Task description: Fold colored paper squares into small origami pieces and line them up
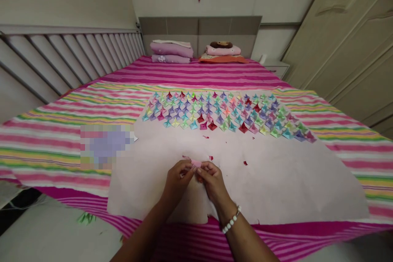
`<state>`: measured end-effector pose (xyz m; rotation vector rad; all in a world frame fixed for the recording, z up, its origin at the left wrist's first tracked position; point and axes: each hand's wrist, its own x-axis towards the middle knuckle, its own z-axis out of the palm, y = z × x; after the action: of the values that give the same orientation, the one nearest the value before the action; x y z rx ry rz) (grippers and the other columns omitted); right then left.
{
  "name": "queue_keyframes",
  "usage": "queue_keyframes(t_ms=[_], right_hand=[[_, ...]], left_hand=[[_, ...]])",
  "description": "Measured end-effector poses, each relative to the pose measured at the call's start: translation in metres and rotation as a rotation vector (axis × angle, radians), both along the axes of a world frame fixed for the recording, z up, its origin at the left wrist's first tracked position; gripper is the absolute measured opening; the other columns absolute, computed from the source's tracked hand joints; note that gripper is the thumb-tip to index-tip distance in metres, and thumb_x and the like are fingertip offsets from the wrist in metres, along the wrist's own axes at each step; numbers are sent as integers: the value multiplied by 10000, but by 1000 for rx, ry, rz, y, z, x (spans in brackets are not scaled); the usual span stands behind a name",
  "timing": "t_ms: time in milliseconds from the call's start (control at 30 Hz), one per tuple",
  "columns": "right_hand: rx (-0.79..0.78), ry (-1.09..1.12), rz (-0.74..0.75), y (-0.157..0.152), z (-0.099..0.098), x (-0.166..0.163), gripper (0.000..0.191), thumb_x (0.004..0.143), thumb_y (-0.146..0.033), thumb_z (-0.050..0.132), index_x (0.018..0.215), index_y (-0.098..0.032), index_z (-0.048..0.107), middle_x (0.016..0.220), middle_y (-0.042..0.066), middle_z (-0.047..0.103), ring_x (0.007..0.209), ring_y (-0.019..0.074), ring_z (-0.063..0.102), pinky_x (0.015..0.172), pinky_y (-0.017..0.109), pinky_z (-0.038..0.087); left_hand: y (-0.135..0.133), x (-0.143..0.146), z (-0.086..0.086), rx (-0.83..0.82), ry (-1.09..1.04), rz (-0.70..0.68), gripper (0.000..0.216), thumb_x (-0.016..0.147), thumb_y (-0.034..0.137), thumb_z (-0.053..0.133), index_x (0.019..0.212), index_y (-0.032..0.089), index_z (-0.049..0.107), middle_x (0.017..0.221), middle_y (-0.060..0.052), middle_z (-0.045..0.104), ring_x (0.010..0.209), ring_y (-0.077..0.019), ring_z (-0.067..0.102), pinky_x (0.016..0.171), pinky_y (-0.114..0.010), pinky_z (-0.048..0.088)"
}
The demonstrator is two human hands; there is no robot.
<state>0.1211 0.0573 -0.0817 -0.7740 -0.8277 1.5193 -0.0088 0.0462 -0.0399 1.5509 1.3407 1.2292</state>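
Observation:
Both hands meet over the near part of a large white sheet [276,180] and pinch one small piece of pink paper [196,164] between them. My left hand [179,178] has its thumb and fingers closed on the paper's left side. On its right side, my right hand [212,180] grips it the same way, a white bead bracelet on the wrist. Rows of small folded paper pieces [212,125] in many colours cover the sheet's far part. Dark red paper scraps [245,163] lie around the hands. The paper's exact folds are too small to make out.
The sheet lies on a bed with a striped cover [337,159]. A blurred patch [107,147] hides something at the left. Folded bedding [171,51] is stacked by the headboard [178,26]. A white rail [76,55] runs along the left, a wardrobe [344,37] stands right.

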Motion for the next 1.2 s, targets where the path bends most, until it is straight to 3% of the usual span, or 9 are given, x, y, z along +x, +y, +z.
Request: queue_keyframes(t_ms=[67, 233, 433, 533, 600, 733, 933, 1033, 1200], right_hand=[[-9, -8, -12, 0, 0, 0, 162, 666, -281, 781, 731, -179, 674, 566, -37, 583, 448, 76, 426, 471, 226, 303], [-35, -21, -16, 0, 2, -1, 177, 660, -288, 787, 707, -177, 658, 543, -43, 571, 437, 73, 415, 458, 222, 294], [-31, -16, -3, 0, 2, 0, 179, 687, -316, 771, 732, -179, 663, 539, -43, 592, 434, 68, 416, 467, 217, 300], [-18, -31, 20, -1, 3, 0, 199, 758, -368, 709, 733, -177, 659, 471, -52, 545, 434, 77, 416, 482, 220, 315], [-19, -68, 44, -2, 3, -1, 206, 727, -362, 738, 723, -172, 660, 506, -42, 567, 444, 81, 430, 480, 223, 325], [-49, -117, 49, -4, 5, -2, 216, 640, -323, 796, 645, -173, 640, 521, -45, 567, 437, 76, 428, 457, 215, 319], [-35, -146, 97, -4, 6, -1, 231, 664, -343, 768, 584, -177, 629, 490, -45, 552, 433, 75, 414, 449, 209, 315], [-36, -158, 132, -3, 6, 0, 215, 675, -352, 759, 619, -170, 660, 492, -38, 564, 435, 76, 413, 450, 209, 312], [-27, -175, 162, -4, 6, 0, 201, 683, -345, 754, 641, -167, 671, 519, -32, 591, 437, 70, 419, 453, 204, 316]], left_hand=[[1, 2, -1, -73, -81, 26, 138, 761, 294, 633, 816, 169, 647, 824, -41, 690, 729, -151, 645, 663, -258, 517], [7, 2, -4, -163, -274, 25, 427, 667, 304, 702, 1047, 149, 582, 820, -38, 693, 747, -168, 658, 710, -301, 525], [11, 0, 6, -199, -157, -16, 200, 724, 343, 644, 735, 149, 690, 709, -24, 678, 709, -163, 610, 682, -274, 480], [11, -1, 13, -229, -191, 0, 199, 718, 343, 654, 713, 150, 701, 657, -6, 647, 637, -139, 563, 627, -255, 456], [10, -1, 15, -252, -215, -9, 207, 718, 351, 657, 707, 148, 701, 640, -2, 634, 608, -130, 539, 602, -249, 442], [9, 0, 11, -249, -207, -28, 216, 724, 362, 648, 678, 153, 673, 627, 1, 619, 614, -133, 532, 603, -248, 424], [9, 2, 2, -191, -102, 15, 267, 735, 377, 620, 577, 167, 573, 549, 35, 509, 569, -117, 457, 560, -235, 357], [11, 1, 0, -201, -144, 24, 339, 745, 403, 602, 520, 176, 488, 522, 50, 420, 544, -105, 389, 538, -233, 318], [12, 0, -2, -278, -216, 19, 365, 735, 431, 603, 518, 176, 455, 513, 54, 398, 530, -99, 368, 525, -230, 301]])
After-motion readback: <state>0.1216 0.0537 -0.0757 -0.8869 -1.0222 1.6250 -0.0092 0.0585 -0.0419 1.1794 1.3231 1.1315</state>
